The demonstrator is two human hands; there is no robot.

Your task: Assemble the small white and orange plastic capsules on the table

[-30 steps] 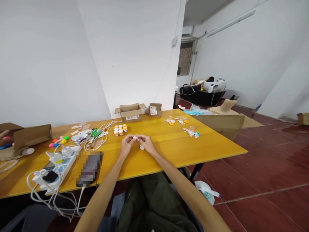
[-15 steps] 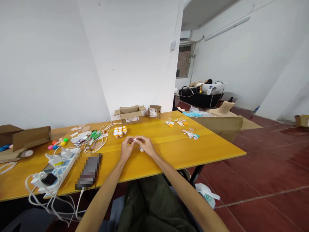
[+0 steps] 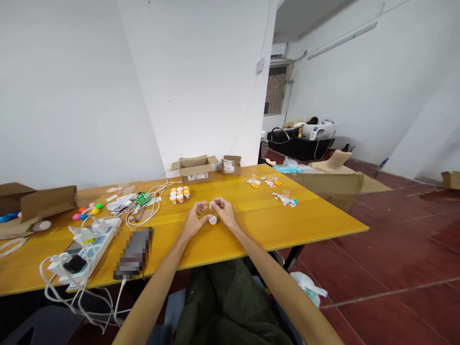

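Note:
Above the middle of the yellow table (image 3: pixel 251 235), my right hand (image 3: pixel 223 211) pinches a small white plastic piece (image 3: pixel 212 205) between thumb and fingers. Facing it, my left hand (image 3: pixel 196 218) has its fingers curved and thumb apart, with nothing visible between them. A small round whitish cup (image 3: pixel 212 220) stands on the table just below the hands, near my left thumb. Beyond the left hand is a tight group of small white-and-orange containers (image 3: pixel 178 194).
Small parts (image 3: pixel 285 199) lie in piles to the right. Two cardboard boxes (image 3: pixel 197 171) stand by the wall. On the left are a power strip (image 3: pixel 98 247) with cables, a phone (image 3: pixel 132 251), colored balls (image 3: pixel 95 211) and an open carton (image 3: pixel 48 203).
My hands have moved apart, the left thumb and fingers opening. The white piece has gone rightward with my right hand, and the cup below shows more.

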